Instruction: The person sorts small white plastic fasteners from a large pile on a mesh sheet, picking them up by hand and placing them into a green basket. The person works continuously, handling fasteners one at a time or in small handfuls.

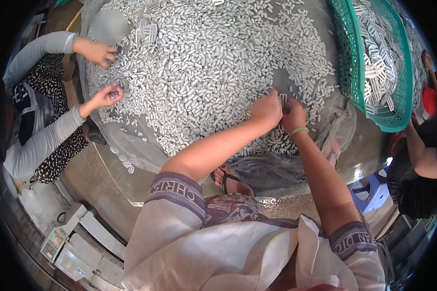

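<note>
A wide heap of small silvery metal pieces (199, 72) covers the work surface in front of me. Over its near right part, my left hand (268, 111) and my right hand (294, 116) come close together. A small slotted metal piece (284, 100), like a buckle, is pinched between their fingertips; the fingers partly hide it. Both hands are closed on this piece. Darker small pieces lie just below my wrists, and a bare grey patch of the surface (280, 80) shows above my fingers.
On the right, a turquoise basket (407, 97) holds many slotted pieces (378, 72). Opposite on the left, a co-worker's hands (99, 52) work at the heap. A few slotted pieces (148, 31) lie by a round translucent disc (109, 26). Another person (417, 169) sits right, beside a blue stool (374, 193).
</note>
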### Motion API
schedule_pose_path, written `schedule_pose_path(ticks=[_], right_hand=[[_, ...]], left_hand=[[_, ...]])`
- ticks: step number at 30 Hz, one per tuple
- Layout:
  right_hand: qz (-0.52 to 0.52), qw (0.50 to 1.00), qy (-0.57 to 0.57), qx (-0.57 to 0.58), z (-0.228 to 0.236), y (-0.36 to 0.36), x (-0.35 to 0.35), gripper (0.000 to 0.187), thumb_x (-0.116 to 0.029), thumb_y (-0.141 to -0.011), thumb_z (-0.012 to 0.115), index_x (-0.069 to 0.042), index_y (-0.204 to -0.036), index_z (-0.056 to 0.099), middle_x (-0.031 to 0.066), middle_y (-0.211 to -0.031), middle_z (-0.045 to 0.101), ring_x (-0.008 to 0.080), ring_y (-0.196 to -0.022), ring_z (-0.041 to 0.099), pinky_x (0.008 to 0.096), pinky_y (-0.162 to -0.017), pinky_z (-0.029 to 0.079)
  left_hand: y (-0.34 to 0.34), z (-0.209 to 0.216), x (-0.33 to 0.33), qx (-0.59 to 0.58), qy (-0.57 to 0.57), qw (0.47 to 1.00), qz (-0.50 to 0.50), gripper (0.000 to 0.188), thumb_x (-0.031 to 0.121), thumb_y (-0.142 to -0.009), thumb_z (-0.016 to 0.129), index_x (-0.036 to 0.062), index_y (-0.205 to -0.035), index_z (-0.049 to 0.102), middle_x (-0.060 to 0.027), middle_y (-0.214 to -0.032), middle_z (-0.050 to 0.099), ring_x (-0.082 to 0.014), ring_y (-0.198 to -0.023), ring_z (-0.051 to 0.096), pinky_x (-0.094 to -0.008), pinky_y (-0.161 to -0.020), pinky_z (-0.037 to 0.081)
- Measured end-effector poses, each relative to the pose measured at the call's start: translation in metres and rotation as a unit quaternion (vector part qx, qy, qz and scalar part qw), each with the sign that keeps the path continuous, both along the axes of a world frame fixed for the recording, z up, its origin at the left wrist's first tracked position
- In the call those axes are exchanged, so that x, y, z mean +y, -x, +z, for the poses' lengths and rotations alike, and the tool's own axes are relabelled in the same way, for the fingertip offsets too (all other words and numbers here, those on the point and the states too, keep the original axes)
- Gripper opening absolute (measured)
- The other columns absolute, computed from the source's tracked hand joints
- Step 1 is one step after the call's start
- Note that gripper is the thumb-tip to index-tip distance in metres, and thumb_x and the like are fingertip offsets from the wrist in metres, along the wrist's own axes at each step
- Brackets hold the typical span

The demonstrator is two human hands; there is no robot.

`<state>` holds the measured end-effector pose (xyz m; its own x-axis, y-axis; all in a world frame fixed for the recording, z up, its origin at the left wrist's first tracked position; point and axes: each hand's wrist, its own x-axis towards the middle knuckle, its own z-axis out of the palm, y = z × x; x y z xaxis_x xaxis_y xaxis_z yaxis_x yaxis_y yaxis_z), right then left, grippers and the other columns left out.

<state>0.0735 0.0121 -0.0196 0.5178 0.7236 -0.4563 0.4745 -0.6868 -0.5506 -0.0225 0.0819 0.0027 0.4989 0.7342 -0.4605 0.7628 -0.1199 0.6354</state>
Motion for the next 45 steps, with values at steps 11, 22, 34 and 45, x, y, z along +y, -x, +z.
schedule_pose_path(ticks=[11,22,34,45], right_hand=[[0.025,0.999,0.011,-0.016,0.013,0.017,0.014,0.025,-0.011,-0.073,0.061,0.001,-0.095,0.059,0.0248,-0.084,0.062,0.0419,-0.085,0.059,0.0447,-0.073,0.047],[-0.295,0.693,-0.158,0.639,0.062,-0.019,0.041,0.035,-0.024,-0.082,0.055,-0.007,-0.112,0.050,0.0125,-0.096,0.061,0.0258,-0.086,0.062,0.0403,-0.070,0.051],[-0.142,0.549,-0.376,0.732,0.133,-0.120,0.070,0.024,-0.022,-0.086,0.053,-0.003,-0.100,0.056,0.0114,-0.090,0.059,0.0231,-0.082,0.056,0.0318,-0.066,0.048],[-0.560,0.712,-0.372,0.200,0.161,-0.224,0.044,0.034,-0.018,-0.085,0.052,-0.009,-0.118,0.053,0.0184,-0.127,0.045,0.0354,-0.111,0.047,0.0454,-0.096,0.037]], left_hand=[[0.017,0.003,0.016,-0.001,0.037,0.999,-0.018,0.025,0.020,-0.083,0.050,-0.0032,-0.091,0.055,-0.0238,-0.083,0.061,-0.0403,-0.080,0.059,-0.0464,-0.070,0.046],[0.018,0.068,0.064,-0.167,0.021,0.985,-0.039,0.034,0.032,-0.083,0.054,0.0044,-0.102,0.054,-0.0151,-0.071,0.062,-0.0351,-0.070,0.061,-0.0425,-0.063,0.047],[0.056,0.052,0.300,0.134,-0.341,0.922,0.124,0.058,0.051,-0.076,0.057,0.0230,-0.126,0.048,-0.0108,-0.134,0.041,-0.0341,-0.123,0.036,-0.0531,-0.099,0.029],[-0.009,0.053,0.162,0.098,-0.154,0.960,-0.213,0.049,0.045,-0.074,0.059,0.0225,-0.118,0.055,-0.0097,-0.128,0.046,-0.0333,-0.118,0.040,-0.0481,-0.094,0.037]])
